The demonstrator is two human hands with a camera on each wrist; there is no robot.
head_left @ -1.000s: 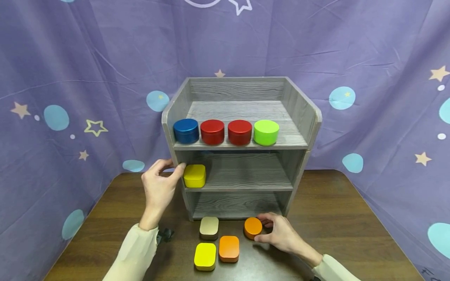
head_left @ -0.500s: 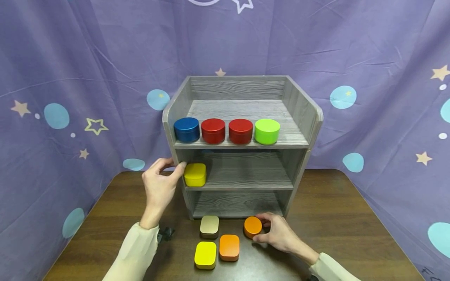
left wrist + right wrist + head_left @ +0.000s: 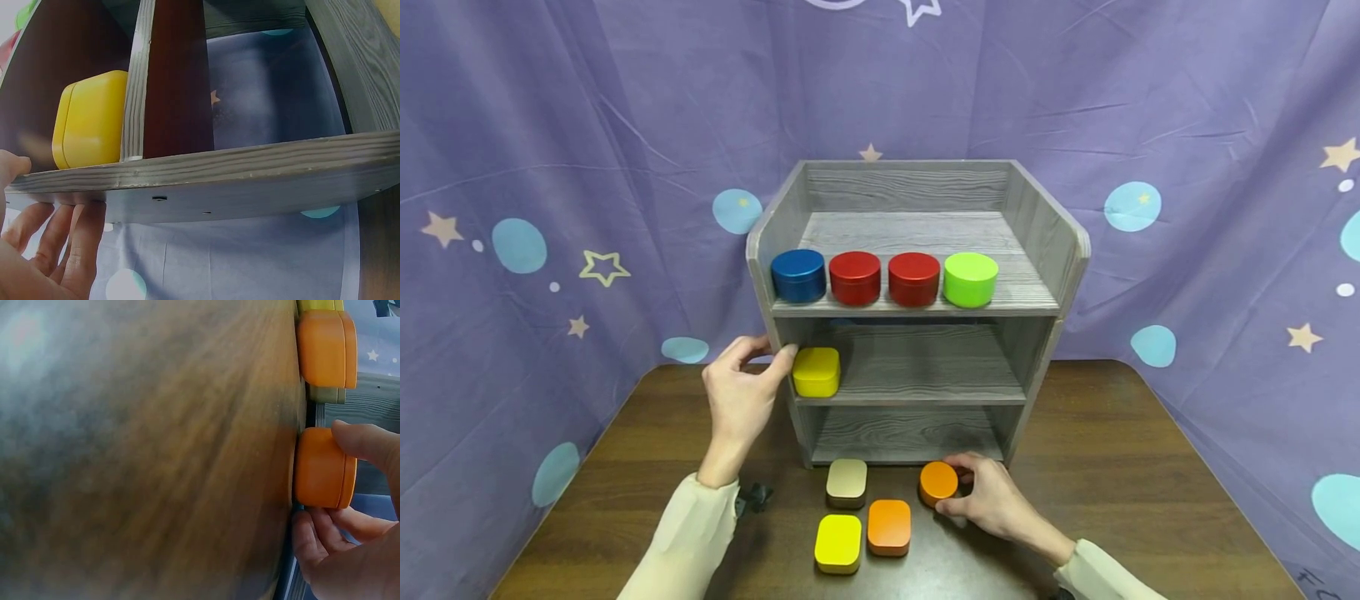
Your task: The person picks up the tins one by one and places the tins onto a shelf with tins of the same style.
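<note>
Middle shelf (image 3: 925, 367) open right of yellow tin (image 3: 816, 372)

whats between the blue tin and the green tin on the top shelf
In the head view, two red round tins stand side by side between the blue tin and the green tin, all four in one row along the shelf's front edge.

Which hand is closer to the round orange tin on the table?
Right. The right hand grips the round orange tin between thumb and fingers; the left hand is far off, up at the shelf's left wall.
</note>
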